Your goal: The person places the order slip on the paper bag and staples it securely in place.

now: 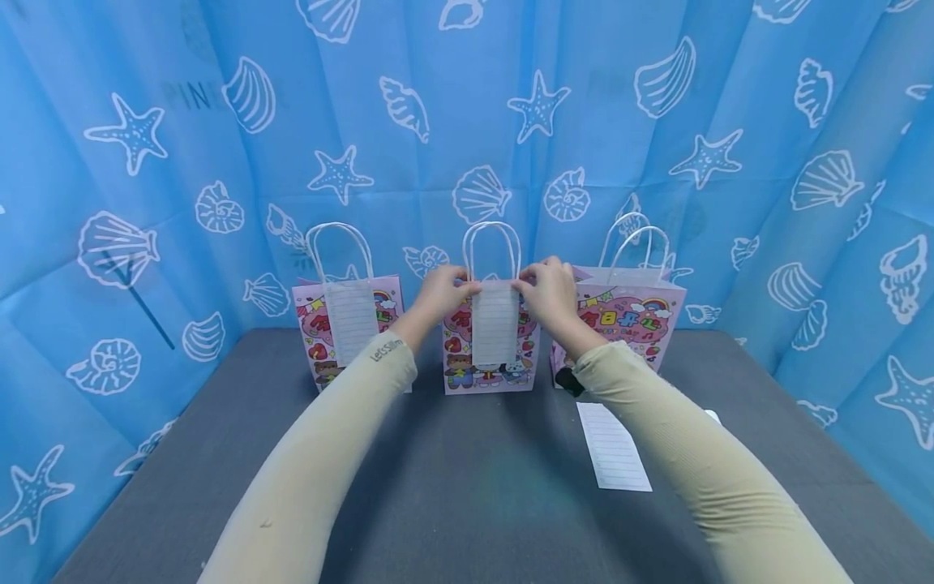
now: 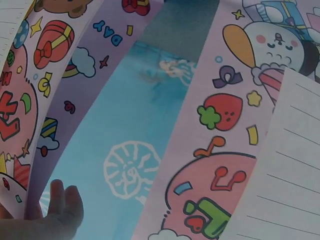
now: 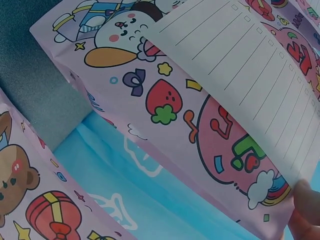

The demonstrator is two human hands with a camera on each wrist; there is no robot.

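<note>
A pink cartoon-print paper gift bag (image 1: 458, 377) with white handles stands upright in the middle, a lined paper slip (image 1: 494, 324) flat against its front. My left hand (image 1: 441, 294) pinches the slip's top left corner at the bag's rim. Opposite it, my right hand (image 1: 552, 294) pinches the top right corner there. In the left wrist view, fingertips of the left hand (image 2: 57, 217) show beside the bag's purple side panel (image 2: 95, 65). The right wrist view has the right hand (image 3: 306, 207) at the slip's corner (image 3: 250, 85), partly cut off.
Matching gift bags stand on either side: the left one (image 1: 390, 296) bears a lined slip (image 1: 350, 320), and the right one (image 1: 620, 302) is partly behind my right arm. Another lined slip (image 1: 611, 450) lies on the grey table (image 1: 452, 503). A blue shell-print curtain (image 1: 438, 105) hangs behind.
</note>
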